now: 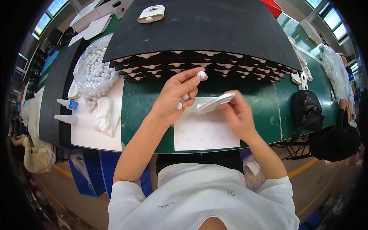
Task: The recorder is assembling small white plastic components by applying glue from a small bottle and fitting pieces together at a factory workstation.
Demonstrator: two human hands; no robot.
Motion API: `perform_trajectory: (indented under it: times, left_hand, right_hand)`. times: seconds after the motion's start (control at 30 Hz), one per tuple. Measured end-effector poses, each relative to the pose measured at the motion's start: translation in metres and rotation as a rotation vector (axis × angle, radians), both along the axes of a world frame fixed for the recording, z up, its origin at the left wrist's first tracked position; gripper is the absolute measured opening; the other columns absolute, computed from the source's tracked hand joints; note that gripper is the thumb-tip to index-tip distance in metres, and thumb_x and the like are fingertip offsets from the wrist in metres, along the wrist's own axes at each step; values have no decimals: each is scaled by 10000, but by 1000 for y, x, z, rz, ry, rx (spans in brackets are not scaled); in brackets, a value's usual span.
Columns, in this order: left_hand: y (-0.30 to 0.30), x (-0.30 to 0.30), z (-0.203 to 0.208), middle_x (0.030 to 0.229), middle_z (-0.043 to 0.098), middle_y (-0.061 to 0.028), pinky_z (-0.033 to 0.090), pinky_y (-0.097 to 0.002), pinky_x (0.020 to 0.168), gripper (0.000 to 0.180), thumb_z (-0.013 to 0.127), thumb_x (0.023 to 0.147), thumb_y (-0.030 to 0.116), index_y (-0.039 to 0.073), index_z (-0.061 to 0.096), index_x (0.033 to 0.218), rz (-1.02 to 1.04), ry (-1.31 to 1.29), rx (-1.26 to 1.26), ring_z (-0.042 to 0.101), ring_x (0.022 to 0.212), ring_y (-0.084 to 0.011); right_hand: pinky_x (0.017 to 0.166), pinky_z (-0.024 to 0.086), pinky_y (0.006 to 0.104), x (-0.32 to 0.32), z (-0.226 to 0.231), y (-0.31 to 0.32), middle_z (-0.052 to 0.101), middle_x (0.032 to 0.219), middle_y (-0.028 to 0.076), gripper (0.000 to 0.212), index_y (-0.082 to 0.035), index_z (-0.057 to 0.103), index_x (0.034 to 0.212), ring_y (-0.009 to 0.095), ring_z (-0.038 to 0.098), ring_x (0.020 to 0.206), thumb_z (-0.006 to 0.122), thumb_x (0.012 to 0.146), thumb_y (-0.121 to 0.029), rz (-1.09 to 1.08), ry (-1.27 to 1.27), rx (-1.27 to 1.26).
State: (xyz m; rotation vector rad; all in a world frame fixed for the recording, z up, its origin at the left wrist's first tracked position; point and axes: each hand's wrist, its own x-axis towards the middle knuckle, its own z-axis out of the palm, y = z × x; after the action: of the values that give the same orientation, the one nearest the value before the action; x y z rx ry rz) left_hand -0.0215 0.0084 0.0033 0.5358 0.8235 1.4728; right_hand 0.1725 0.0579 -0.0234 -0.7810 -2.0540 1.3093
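My left hand [168, 97] is closed, pinching a small white ball [201, 75] with a dark mark between thumb and fingertip. More small white balls [185, 97] are tucked under its curled fingers. To the right, my right hand [241, 119] grips a flat white plastic piece [214, 103] by its far end, tilted above a white sheet [207, 134] on the green table. A similar white piece [151, 14] with an oval opening and a ball at its front lies on the top black board [203, 28].
Stacked black boards holding rows of white pieces stand ahead. At left are a clear bag of white balls [97, 71], two small bottles [69, 103] [67, 119] and a white cloth [106, 117]. A black bag [306, 109] sits at right, near another person [335, 134]. Blue bins [85, 174] stand below.
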Motion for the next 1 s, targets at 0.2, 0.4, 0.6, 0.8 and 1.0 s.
perform_trajectory:
  times: [0.2,0.4,0.6,0.8,1.0]
  left_hand:
    - [-4,11,3,795,550,13,286,-146,406,210,622,812,87,46,556,1007,-48,196,-65,419,557,-18]
    - [-5,19,6,657,481,47,270,-156,417,141,669,771,94,75,571,871,-119,316,-93,428,529,-13]
    - [-6,19,6,656,491,46,267,-158,420,128,676,766,106,81,576,841,-137,314,-94,427,526,-11]
    - [-6,18,6,653,502,41,275,-162,432,154,700,736,99,79,555,784,-154,331,-94,426,531,-18]
    - [-7,26,3,639,481,46,323,-173,516,342,831,559,100,78,512,681,69,743,146,403,575,-30]
  right_hand:
    - [853,453,329,5,2,13,527,1120,78,210,-92,466,1138,167,527,1006,445,930,-110,55,668,-677]
    - [873,444,327,8,-1,16,523,1146,67,224,-111,463,1157,168,516,1037,436,936,-132,112,711,-723]
    - [853,442,310,5,3,14,521,1066,53,147,-97,469,1074,156,518,993,445,933,-130,97,714,-729]
    - [815,440,293,5,1,15,518,1015,51,130,-81,463,1052,144,517,963,452,927,-116,111,681,-681]
    - [767,437,267,5,13,16,539,1004,36,264,-52,431,1165,112,531,867,475,914,-119,127,577,-677]
